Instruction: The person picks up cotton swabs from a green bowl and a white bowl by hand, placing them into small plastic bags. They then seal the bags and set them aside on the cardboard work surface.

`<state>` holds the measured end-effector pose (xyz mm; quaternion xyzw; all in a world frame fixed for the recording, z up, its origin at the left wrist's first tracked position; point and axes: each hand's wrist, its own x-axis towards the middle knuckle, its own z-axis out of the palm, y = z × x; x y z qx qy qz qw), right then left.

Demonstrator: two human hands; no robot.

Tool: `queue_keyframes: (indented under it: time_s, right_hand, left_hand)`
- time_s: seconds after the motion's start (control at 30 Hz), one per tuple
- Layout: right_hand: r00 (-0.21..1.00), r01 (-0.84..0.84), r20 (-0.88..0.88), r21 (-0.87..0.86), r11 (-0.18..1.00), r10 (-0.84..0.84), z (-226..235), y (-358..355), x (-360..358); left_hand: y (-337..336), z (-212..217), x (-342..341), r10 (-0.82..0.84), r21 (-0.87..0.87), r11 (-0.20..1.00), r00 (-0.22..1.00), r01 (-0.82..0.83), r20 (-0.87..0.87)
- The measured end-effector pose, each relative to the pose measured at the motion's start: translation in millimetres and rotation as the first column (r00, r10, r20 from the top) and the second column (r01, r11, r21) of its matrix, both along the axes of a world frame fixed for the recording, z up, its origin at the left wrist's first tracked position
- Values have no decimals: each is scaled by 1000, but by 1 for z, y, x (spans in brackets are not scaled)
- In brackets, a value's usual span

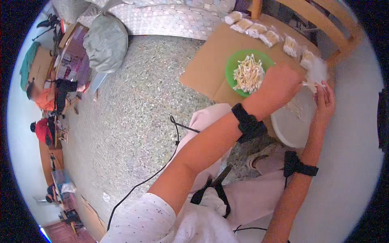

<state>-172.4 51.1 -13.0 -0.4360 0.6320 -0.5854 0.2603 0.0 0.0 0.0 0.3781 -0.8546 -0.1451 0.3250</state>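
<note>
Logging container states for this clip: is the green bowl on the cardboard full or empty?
Partly full. The green bowl holds a loose heap of cotton swabs, with green rim showing around it. The left hand is beside it.

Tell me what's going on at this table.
A seated person is handling cotton swabs. The left hand and the right hand meet over a white bowl, pinching a thin swab stick between them beside a tuft of white cotton. A green plate heaped with swabs sits on a cardboard sheet, and small packed bundles lie in a row behind it.
</note>
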Motion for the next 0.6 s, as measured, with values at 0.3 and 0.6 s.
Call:
queue_keyframes:
  time_s: [0.3,0.6]
  right_hand:
    - [984,77,-158,-7,997,-78,-11,-7,4]
    - [982,-114,-125,192,975,140,1,-13,33]
  left_hand:
    - [-25,-11,15,-63,-181,983,942,3,-330]
    - [-14,-13,13,-188,-25,982,962,187,-199]
